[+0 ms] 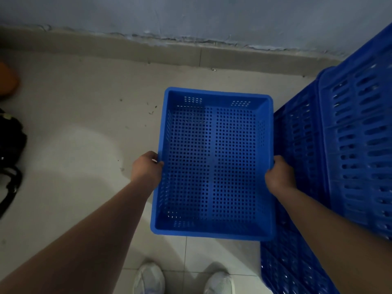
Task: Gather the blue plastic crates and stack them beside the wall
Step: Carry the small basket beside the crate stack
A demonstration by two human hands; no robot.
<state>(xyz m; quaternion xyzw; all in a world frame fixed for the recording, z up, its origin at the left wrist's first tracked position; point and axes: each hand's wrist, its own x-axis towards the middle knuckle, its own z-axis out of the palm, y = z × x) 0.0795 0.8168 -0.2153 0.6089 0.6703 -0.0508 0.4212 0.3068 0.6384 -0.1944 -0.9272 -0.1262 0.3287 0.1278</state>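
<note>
Head view: a tiled floor point(74, 166) meets the pale wall point(191, 15) at the top. A tall stack of blue slotted crates point(350, 134) stands along the right edge. Just beside it, a perforated blue crate point(214, 164) is held level above the floor. The left hand point(146, 168) and the right hand point(280, 177) each have their grip clamped on its side rims. White shoes point(148, 280) show below.

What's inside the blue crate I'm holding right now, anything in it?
Nothing: the perforated crate, gripped by the left hand and right hand, shows only its bare bottom. The floor directly beneath it is mostly hidden.
</note>
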